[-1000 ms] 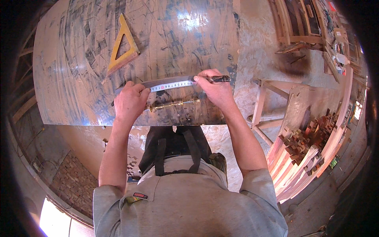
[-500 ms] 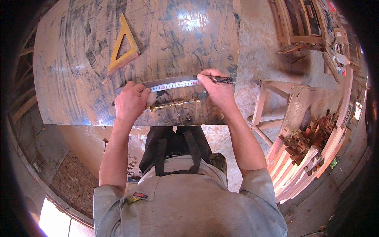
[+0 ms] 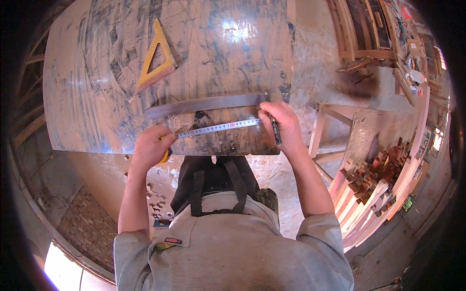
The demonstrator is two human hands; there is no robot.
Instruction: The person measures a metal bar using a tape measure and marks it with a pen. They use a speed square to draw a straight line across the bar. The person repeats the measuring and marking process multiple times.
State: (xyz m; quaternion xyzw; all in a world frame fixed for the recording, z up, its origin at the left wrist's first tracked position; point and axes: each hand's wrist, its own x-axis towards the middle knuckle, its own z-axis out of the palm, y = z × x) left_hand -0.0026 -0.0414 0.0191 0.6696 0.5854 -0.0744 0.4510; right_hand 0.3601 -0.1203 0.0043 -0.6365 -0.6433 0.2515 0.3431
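A narrow dark wooden strip [image 3: 208,104] lies across the near part of the worn table [image 3: 87,111]. Between my hands, nearer to me than the strip, stretches a white tape measure blade [image 3: 218,127]. My left hand [image 3: 151,146] is closed around the tape measure, whose yellow-and-black case [image 3: 166,156] shows under the palm at the table's front edge. My right hand [image 3: 285,125] pinches the blade's other end near the strip's right end. It also holds a black pen [image 3: 276,132], pointing back toward me.
A yellow set square [image 3: 166,50] with a wooden edge lies farther back on the table. To the right stand a wooden frame [image 3: 318,128] and a stack of planks and small offcuts [image 3: 359,186]. More timber frames [image 3: 371,53] are at the far right.
The tape has come off the strip toward me, baring the strip's whole top. My right hand has moved right and nearer, and the pen has swung from pointing right to pointing toward me.
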